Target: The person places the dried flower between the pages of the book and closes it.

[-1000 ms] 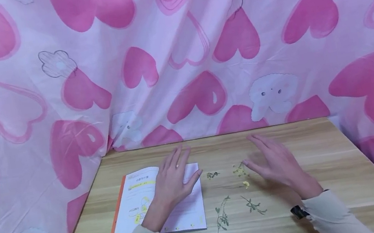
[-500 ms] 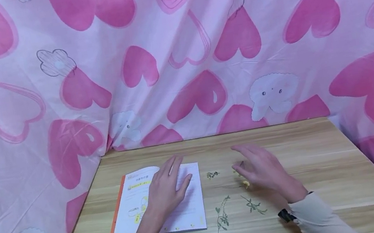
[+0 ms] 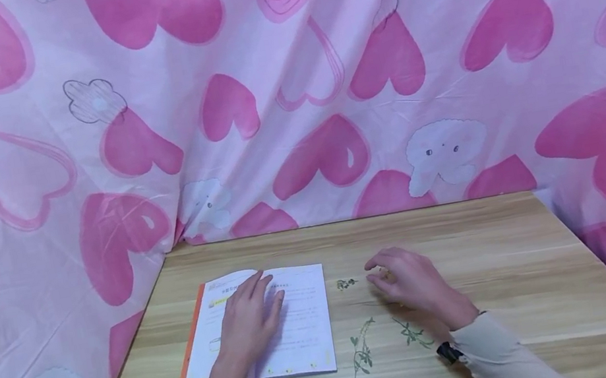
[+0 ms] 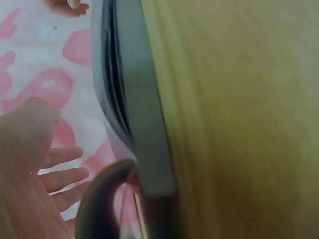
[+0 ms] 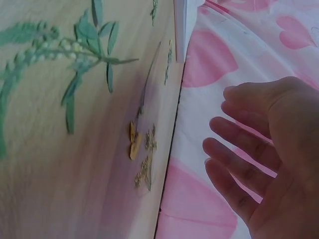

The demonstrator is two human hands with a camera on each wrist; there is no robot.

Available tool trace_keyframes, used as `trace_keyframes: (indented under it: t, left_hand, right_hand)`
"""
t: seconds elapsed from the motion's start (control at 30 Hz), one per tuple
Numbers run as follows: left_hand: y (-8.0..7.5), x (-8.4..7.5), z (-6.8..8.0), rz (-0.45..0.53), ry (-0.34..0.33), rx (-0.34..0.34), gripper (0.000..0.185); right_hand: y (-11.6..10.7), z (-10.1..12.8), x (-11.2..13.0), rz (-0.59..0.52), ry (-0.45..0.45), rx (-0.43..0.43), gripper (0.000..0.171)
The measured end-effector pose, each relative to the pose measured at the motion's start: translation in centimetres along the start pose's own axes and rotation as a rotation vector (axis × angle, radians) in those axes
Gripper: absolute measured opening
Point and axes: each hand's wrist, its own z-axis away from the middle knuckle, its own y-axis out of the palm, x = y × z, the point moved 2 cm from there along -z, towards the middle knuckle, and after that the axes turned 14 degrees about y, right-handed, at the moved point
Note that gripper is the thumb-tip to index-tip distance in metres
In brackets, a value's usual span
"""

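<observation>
We take booklet (image 3: 278,327) as landmark, lying on table (image 3: 535,284). Left hand (image 3: 247,325) rests on booklet. Right of booklet we see small sprig (image 3: 346,284), below it long sprig (image 3: 361,346), further right leafy sprig (image 3: 411,333). Right hand (image 3: 412,284) hovers well right of booklet. Curtain (image 3: 285,85) hangs behind booklet.

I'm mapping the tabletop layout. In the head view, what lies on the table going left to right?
Booklet under the left hand → long green sprig → right hand.
</observation>
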Motion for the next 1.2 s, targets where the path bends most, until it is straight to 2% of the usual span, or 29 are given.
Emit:
trace_keyframes:
  t: [0.17, 0.43, 0.63, 0.87, 1.03, 1.2]
  left_hand:
    - [-0.1, 0.8, 0.6, 0.001, -0.016, 0.007, 0.043]
    - [0.2, 1.4, 1.1, 0.015, -0.032, 0.08, 0.04]
    - [0.6, 2.0, 1.5, 0.013, -0.048, 0.112, 0.042]
    - [0.6, 2.4, 1.9, 0.023, -0.065, 0.139, 0.045]
    - [0.6, 2.3, 1.9, 0.03, -0.067, 0.136, 0.047]
    - [0.7, 2.2, 1.7, 0.033, -0.083, 0.161, 0.048]
  right_hand:
    - [0.6, -0.4, 0.4, 0.019, 0.03, 0.053, 0.007]
    - [1.9, -1.3, 0.9, 0.04, 0.067, 0.172, 0.009]
    - [2.8, -2.2, 1.2, 0.072, 0.076, 0.223, 0.008]
    - [3.5, -3.0, 1.3, 0.082, 0.079, 0.247, 0.005]
    - [3.7, -3.2, 1.4, 0.081, 0.067, 0.242, 0.005]
    - [3.7, -3.2, 1.5, 0.082, 0.08, 0.249, 0.007]
